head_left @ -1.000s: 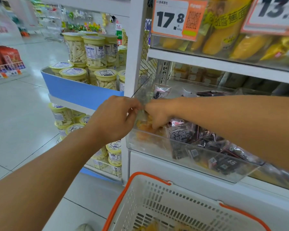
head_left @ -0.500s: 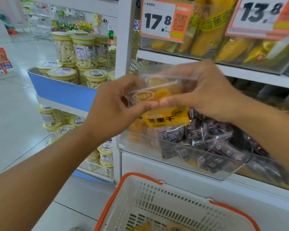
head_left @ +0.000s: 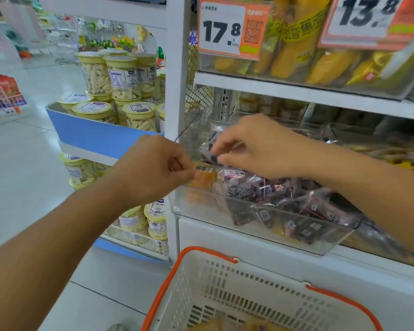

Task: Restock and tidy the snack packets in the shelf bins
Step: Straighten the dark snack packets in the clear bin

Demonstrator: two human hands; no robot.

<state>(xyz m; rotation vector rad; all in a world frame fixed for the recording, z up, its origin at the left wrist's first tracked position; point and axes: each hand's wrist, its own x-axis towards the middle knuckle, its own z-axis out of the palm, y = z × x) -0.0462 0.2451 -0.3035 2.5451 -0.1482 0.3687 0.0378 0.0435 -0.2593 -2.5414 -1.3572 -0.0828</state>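
The small orange-yellow plastic snack packet with a barcode label [head_left: 202,174] sits at the left end of the clear acrylic shelf bin [head_left: 249,225], just left of frame centre, pinched at its near edge by the left hand [head_left: 153,168], whose grip is clamped on it. It looks light, soft and crinkly, with slick film likely to slide, so the sealed edge is probably the safest hold rather than the filled middle. The right hand [head_left: 253,146], just right of it, has its grip closed on a small dark purple wrapped packet [head_left: 212,155] above the heap of dark packets [head_left: 285,194] filling the bin. That loose heap crowds the orange packet's spot. Below, at the bottom of the frame, stands a white plastic basket with orange rim [head_left: 196,254]; in the upper right hangs an orange price tag [head_left: 225,27]; yellow-lidded clear jars [head_left: 120,77] stand at left.
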